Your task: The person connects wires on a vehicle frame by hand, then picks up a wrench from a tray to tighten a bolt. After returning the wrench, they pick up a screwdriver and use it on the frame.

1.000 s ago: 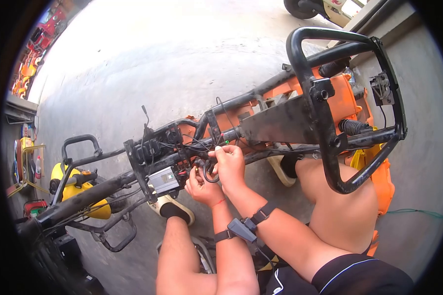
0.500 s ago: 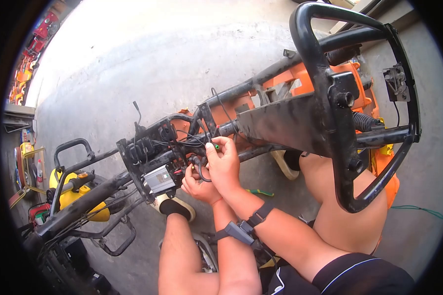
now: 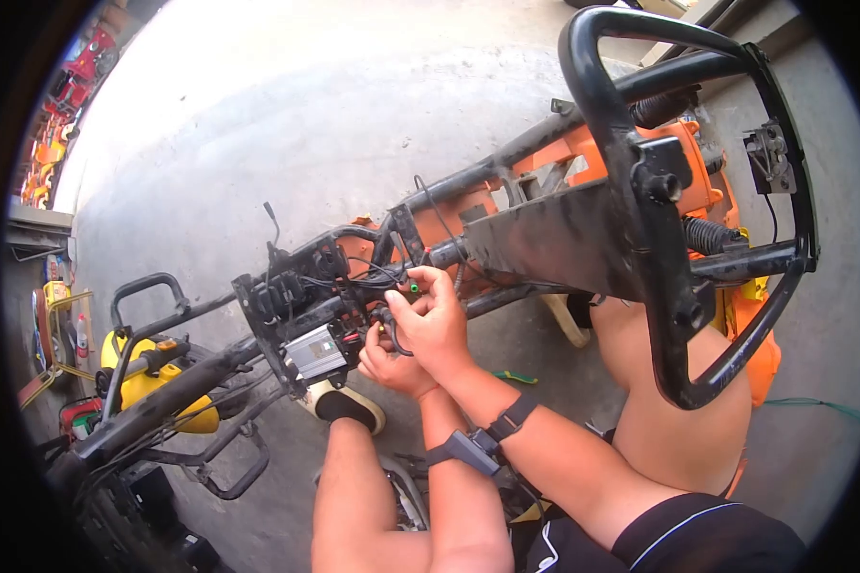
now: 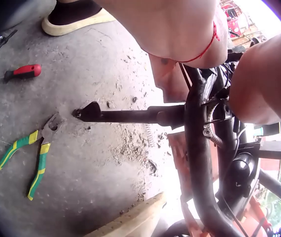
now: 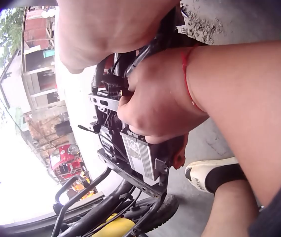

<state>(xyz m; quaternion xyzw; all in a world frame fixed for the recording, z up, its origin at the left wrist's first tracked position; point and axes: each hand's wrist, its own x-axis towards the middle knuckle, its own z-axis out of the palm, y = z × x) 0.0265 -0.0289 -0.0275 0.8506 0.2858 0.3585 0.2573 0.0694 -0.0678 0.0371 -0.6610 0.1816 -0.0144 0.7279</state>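
Note:
In the head view, my left hand (image 3: 397, 368) pinches a dark cable with a small yellowish end (image 3: 381, 329), close to the finned metal controller box (image 3: 315, 353). A red string circles that wrist. My right hand (image 3: 437, 329) is just above and to the right, with thumb and forefinger around a small green wire end (image 3: 414, 287). Both hands work over the dark wires on the black vehicle frame (image 3: 545, 239). In the right wrist view, the left hand (image 5: 155, 98) curls beside a brassy tip (image 5: 124, 93). The right hand's fingertips are hidden there.
Green-and-yellow pliers (image 4: 43, 136) and a red-and-black screwdriver (image 4: 29, 71) lie on the concrete floor. Orange panels (image 3: 545, 162) sit beneath the frame, whose large rear loop (image 3: 583, 57) rises at right. A yellow part (image 3: 158, 372) is at the front left.
The head view has shifted, so the frame's rear loop appears larger and higher. My right thumb has moved slightly down and away from the forefinger; the left hand keeps its pinch.

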